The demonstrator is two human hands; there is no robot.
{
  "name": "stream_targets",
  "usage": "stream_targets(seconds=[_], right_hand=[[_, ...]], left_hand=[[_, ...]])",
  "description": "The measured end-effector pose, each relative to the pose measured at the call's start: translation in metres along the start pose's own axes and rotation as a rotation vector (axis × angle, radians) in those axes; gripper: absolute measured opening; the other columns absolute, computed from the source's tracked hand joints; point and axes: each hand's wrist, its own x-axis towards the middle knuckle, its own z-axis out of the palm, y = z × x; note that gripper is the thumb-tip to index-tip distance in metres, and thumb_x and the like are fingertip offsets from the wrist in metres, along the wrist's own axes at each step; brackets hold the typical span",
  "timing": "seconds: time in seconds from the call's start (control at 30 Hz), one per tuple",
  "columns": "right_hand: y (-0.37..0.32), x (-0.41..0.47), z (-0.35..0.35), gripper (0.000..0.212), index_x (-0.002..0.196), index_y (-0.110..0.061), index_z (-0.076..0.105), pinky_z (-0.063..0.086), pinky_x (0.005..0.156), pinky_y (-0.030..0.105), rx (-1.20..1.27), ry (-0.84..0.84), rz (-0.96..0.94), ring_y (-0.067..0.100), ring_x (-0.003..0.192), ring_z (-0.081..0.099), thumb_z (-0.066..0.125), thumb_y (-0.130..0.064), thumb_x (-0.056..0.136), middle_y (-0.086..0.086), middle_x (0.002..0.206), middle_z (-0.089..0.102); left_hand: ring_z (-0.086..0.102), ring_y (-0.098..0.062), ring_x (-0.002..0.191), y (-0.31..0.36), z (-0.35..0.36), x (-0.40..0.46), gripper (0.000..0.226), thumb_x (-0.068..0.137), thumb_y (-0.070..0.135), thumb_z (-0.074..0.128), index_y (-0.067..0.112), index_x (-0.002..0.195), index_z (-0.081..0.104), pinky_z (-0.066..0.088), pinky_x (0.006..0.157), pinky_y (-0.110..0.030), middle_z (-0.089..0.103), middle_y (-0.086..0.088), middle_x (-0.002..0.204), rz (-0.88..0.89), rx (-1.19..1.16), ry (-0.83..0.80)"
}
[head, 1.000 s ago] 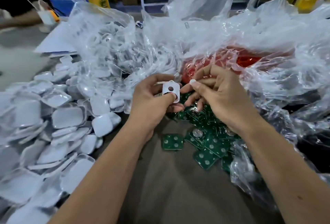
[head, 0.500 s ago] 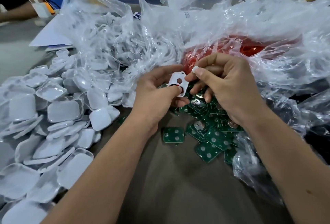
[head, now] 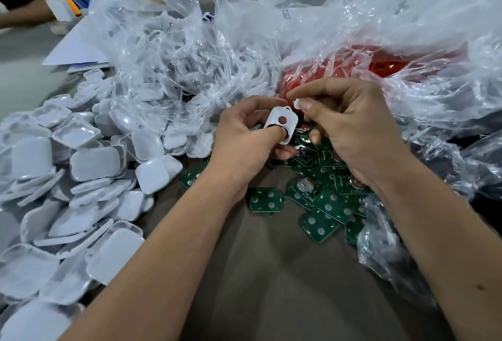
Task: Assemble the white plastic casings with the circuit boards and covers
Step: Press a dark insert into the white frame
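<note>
Above the boards [head: 320,202]: left hand [head: 244,145] grips casing [head: 281,124]; right hand [head: 350,128] pinches button [head: 298,102].
Risk: tiny button may slip, vanishing among boards.
Cause: shallow fingertip pinch.

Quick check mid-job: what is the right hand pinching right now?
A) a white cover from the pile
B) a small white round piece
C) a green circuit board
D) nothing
B: the right hand pinches a small white round piece at its fingertips, just above the white casing that the left hand grips.

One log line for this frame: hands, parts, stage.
left hand: holds casing | right hand: pinches small white piece | stage: piece not yet fitted
</note>
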Motion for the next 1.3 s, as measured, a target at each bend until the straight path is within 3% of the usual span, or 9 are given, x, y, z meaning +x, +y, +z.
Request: stream_targets(seconds=[0.2,0.37,0.5,0.67,0.93,1.3], right_hand=[[-0.003,0.001,-0.002,0.025,0.095,-0.017,0.075,0.056,0.055,0.024,0.016,-0.044,-0.021,0.017,0.079,0.068,0.059,0.002,0.101,0.007,0.086,0.073],[-0.002,0.003,-0.004,0.025,0.101,-0.02,0.08,0.058,0.066,0.021,-0.161,0.017,-0.043,0.011,0.073,0.066,0.064,-0.001,0.1,-0.003,0.085,0.076],[-0.004,0.001,-0.001,0.021,0.101,-0.018,0.079,0.058,0.067,0.019,-0.259,0.004,-0.069,0.006,0.072,0.071,0.07,0.0,0.096,-0.001,0.089,0.078],[-0.006,-0.002,0.0,0.009,0.094,-0.013,0.08,0.058,0.071,0.016,-0.47,0.038,-0.201,0.006,0.075,0.072,0.083,-0.009,0.086,-0.007,0.086,0.076],[-0.008,-0.004,0.002,0.012,0.094,-0.016,0.082,0.047,0.066,0.004,-0.634,-0.058,-0.238,-0.01,0.069,0.065,0.083,-0.007,0.086,-0.017,0.078,0.069],[-0.009,-0.004,0.008,0.015,0.096,-0.013,0.081,0.044,0.073,0.005,-0.744,-0.073,-0.279,-0.011,0.075,0.058,0.076,0.0,0.09,-0.007,0.088,0.068]], left_hand=[[0.068,-0.027,0.055,0.002,-0.001,0.0,0.04,0.086,-0.02,0.056,0.01,0.107,0.074,0.053,0.051,-0.023,0.076,-0.015,0.102,-0.005,-0.026,-0.01],[0.069,-0.025,0.054,0.002,0.001,0.0,0.046,0.086,-0.019,0.056,0.016,0.108,0.076,0.051,0.049,-0.021,0.076,-0.014,0.104,-0.009,-0.01,-0.008],[0.07,-0.026,0.056,0.001,0.002,0.001,0.046,0.084,-0.017,0.059,0.019,0.106,0.078,0.053,0.051,-0.022,0.078,-0.011,0.101,0.008,0.024,0.007],[0.072,-0.027,0.058,0.0,0.003,-0.001,0.046,0.083,-0.012,0.065,0.014,0.119,0.076,0.054,0.053,-0.024,0.074,-0.006,0.116,0.051,0.12,0.009],[0.073,-0.024,0.06,-0.001,0.003,-0.001,0.048,0.082,-0.01,0.069,0.015,0.122,0.075,0.054,0.054,-0.024,0.075,-0.003,0.117,0.074,0.189,-0.002],[0.07,-0.021,0.058,-0.001,0.002,-0.001,0.042,0.082,-0.011,0.07,0.014,0.115,0.077,0.054,0.054,-0.025,0.078,-0.003,0.1,0.091,0.186,-0.012]])
